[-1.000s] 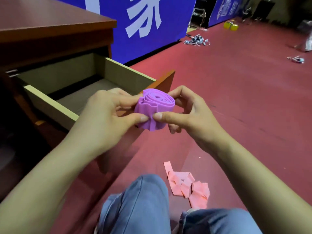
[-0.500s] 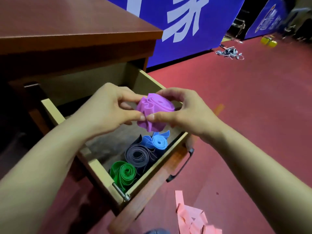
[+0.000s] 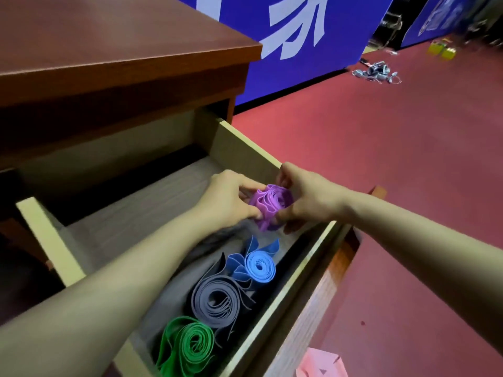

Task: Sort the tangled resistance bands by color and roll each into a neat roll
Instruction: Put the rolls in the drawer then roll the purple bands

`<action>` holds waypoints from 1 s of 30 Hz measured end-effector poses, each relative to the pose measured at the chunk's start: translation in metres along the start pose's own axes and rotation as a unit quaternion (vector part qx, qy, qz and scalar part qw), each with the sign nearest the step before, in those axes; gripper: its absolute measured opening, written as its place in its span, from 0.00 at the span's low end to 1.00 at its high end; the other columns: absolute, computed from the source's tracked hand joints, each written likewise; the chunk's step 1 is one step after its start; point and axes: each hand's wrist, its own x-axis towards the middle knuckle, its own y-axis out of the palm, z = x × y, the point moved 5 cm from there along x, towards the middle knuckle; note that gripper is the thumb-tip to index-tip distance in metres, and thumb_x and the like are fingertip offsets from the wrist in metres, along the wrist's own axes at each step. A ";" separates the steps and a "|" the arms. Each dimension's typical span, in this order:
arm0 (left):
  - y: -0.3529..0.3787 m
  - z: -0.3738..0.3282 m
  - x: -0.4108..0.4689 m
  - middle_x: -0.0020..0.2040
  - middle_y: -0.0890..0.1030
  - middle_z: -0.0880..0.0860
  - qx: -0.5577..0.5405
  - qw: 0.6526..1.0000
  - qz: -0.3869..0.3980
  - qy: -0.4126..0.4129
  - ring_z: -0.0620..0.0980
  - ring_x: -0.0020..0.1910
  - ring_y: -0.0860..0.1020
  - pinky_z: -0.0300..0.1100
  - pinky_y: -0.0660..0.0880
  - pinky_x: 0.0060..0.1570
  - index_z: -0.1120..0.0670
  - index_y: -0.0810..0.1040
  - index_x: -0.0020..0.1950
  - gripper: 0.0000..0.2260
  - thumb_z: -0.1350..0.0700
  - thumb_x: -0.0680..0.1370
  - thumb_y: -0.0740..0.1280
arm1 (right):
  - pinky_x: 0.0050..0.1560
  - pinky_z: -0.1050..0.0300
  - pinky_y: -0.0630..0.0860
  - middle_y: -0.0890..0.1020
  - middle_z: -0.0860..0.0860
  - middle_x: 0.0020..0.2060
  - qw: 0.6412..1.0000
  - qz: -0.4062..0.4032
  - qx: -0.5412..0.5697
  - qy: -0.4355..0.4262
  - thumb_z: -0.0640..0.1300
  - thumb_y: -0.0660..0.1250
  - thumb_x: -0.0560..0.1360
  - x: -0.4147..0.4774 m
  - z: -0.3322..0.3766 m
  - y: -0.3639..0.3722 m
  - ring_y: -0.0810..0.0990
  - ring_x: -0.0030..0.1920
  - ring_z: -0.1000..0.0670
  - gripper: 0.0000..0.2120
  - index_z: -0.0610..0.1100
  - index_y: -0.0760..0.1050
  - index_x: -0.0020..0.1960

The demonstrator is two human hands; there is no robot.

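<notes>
The fingers of the left hand point(image 3: 231, 198) and the right hand point(image 3: 310, 198) are curling round a purple roll point(image 3: 272, 205) from either side, pinching it between thumbs and fingertips. It is sitting low inside the open drawer point(image 3: 49, 240), toward the far right corner; whether it is touching the bottom I cannot tell. Nearer, along the drawer's front wall, a blue roll point(image 3: 260, 266), a grey roll point(image 3: 215, 303) and a green roll point(image 3: 187, 344) are standing on end in a row, loose tails spreading. The drawer is hanging out of a reddish-brown desk point(image 3: 122, 50). A red floor point(image 3: 408, 159) is stretching away beside it. A crumpled pink band point(image 3: 321, 363) is lying at the lower edge, and a blue banner point(image 3: 299, 36) with white lettering is standing behind.
</notes>
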 end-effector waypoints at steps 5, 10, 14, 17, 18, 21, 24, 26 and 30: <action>0.024 0.024 0.009 0.48 0.84 0.53 -0.020 0.999 0.006 -0.039 0.49 0.45 0.82 0.35 0.74 0.50 0.55 0.82 0.58 0.24 0.65 0.63 0.79 | 0.26 0.60 0.75 0.75 0.46 0.43 0.996 0.087 0.012 0.035 0.28 0.76 0.64 0.016 -0.022 0.011 0.76 0.35 0.51 0.27 0.39 0.64 0.55; 0.038 0.039 0.007 0.43 0.83 0.50 -0.023 0.998 0.021 -0.052 0.43 0.37 0.79 0.29 0.74 0.42 0.54 0.83 0.56 0.24 0.64 0.61 0.81 | 0.43 0.45 0.80 0.75 0.29 0.55 0.968 0.198 0.107 0.108 0.19 0.59 0.72 0.019 -0.038 0.019 0.80 0.47 0.34 0.21 0.40 0.63 0.57; 0.053 0.043 0.003 0.49 0.84 0.52 -0.015 0.996 0.066 -0.062 0.49 0.46 0.82 0.44 0.79 0.53 0.55 0.82 0.58 0.26 0.63 0.61 0.81 | 0.50 0.40 0.79 0.72 0.25 0.60 0.949 0.257 0.100 0.151 0.19 0.53 0.73 0.020 -0.050 0.027 0.77 0.54 0.29 0.22 0.41 0.62 0.59; 0.058 0.043 -0.002 0.49 0.84 0.50 -0.001 0.993 0.100 -0.060 0.46 0.45 0.82 0.46 0.79 0.54 0.54 0.82 0.58 0.26 0.64 0.61 0.80 | 0.60 0.38 0.74 0.71 0.27 0.62 0.942 0.282 0.078 0.167 0.19 0.53 0.74 0.018 -0.053 0.032 0.76 0.56 0.30 0.21 0.40 0.62 0.59; 0.059 0.042 -0.003 0.48 0.84 0.50 0.003 0.993 0.102 -0.061 0.45 0.44 0.82 0.44 0.79 0.53 0.54 0.83 0.58 0.26 0.65 0.61 0.80 | 0.60 0.39 0.74 0.72 0.28 0.61 0.941 0.285 0.067 0.167 0.20 0.54 0.74 0.017 -0.053 0.033 0.77 0.55 0.31 0.20 0.40 0.62 0.59; 0.061 0.037 -0.008 0.41 0.85 0.49 0.021 0.990 0.118 -0.070 0.45 0.40 0.82 0.39 0.78 0.46 0.51 0.82 0.53 0.22 0.64 0.62 0.80 | 0.44 0.49 0.81 0.75 0.33 0.53 0.941 0.297 0.030 0.162 0.23 0.57 0.75 0.012 -0.054 0.032 0.80 0.45 0.38 0.16 0.38 0.64 0.58; 0.065 0.030 -0.014 0.31 0.80 0.45 0.036 0.987 0.139 -0.074 0.43 0.33 0.78 0.33 0.74 0.37 0.50 0.79 0.44 0.15 0.65 0.64 0.78 | 0.40 0.55 0.79 0.75 0.37 0.51 0.947 0.285 -0.018 0.150 0.25 0.61 0.75 0.010 -0.054 0.033 0.77 0.44 0.43 0.15 0.39 0.65 0.57; 0.065 0.026 -0.013 0.29 0.76 0.44 0.057 0.984 0.149 -0.078 0.43 0.30 0.74 0.35 0.73 0.35 0.50 0.78 0.41 0.13 0.66 0.66 0.76 | 0.39 0.57 0.74 0.75 0.39 0.51 0.953 0.266 -0.077 0.122 0.27 0.62 0.74 0.011 -0.051 0.035 0.75 0.46 0.44 0.15 0.40 0.67 0.57; 0.064 0.017 -0.011 0.27 0.73 0.44 0.116 0.973 0.179 -0.093 0.43 0.27 0.70 0.37 0.69 0.30 0.50 0.80 0.40 0.12 0.67 0.66 0.75 | 0.35 0.58 0.71 0.77 0.41 0.49 0.953 0.249 -0.145 0.097 0.30 0.58 0.75 0.006 -0.045 0.035 0.74 0.46 0.45 0.15 0.39 0.72 0.59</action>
